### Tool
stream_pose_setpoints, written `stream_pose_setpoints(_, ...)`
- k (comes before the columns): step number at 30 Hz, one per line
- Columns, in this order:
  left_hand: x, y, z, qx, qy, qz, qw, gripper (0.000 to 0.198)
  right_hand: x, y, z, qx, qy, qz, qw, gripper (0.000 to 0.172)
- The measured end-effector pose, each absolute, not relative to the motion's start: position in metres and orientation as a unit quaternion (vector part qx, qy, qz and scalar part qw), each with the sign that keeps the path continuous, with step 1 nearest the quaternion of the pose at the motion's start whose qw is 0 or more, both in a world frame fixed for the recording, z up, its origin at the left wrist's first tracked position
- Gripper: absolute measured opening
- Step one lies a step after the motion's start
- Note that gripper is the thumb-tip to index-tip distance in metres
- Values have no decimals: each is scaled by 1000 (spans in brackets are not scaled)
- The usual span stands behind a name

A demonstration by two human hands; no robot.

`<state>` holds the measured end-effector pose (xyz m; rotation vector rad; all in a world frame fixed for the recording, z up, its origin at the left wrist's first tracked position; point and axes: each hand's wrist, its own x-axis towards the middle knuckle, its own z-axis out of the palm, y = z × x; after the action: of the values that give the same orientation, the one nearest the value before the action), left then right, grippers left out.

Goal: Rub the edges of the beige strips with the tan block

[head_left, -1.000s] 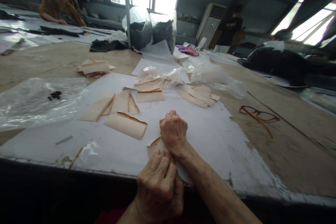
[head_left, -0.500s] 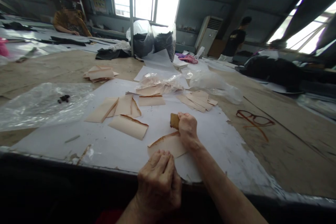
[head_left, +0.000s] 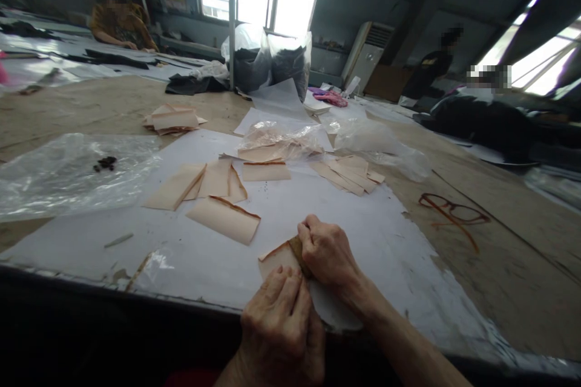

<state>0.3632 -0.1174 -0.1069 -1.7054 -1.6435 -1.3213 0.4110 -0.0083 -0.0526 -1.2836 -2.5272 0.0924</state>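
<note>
Far to the left of both hands, a clear plastic sheet lies on the desk with a few dark bits on it. Closer in, though well beyond the hands, is a stack of beige pieces. Between that stack and the hands, several brown-edged pieces rest on white paper, the closest of them just beyond and to the left of the left hand.

The beige piece being worked lies directly in front of the left hand and runs under its fingertips. That hand is bent, fingers together, pressing the piece down; whether it also pinches an edge cannot be told. Just right of those fingertips, a brown block stands tilted against the piece near its brown edge. The right hand is closed around the block.

Beyond the right hand, slightly to its right, loose beige strips overlap one another. Well off to the right of both hands lie brown-framed glasses.
</note>
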Motion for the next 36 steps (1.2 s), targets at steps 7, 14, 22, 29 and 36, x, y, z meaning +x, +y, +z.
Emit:
stream_pose_setpoints(7,365,-117,-107,-620,-593,-486,167,26,384,-1,-59,-494,-855,-32,156,19)
stream_pose_setpoints(14,365,-115,-112,-599,-589,-495,222,33,376,5,-66,-499,-828,44,251,24)
stream_pose_setpoints(22,362,-118,-103,-614,-595,-476,205,30,403,33,-54,-588,-642,231,435,26)
stream_pose_setpoints(29,363,-117,-106,-618,-590,-474,213,29,432,10,-33,-451,-803,241,306,24)
stream_pose_setpoints(36,364,-119,-104,-614,-590,-482,206,31,420,-5,-48,-390,-901,96,164,20)
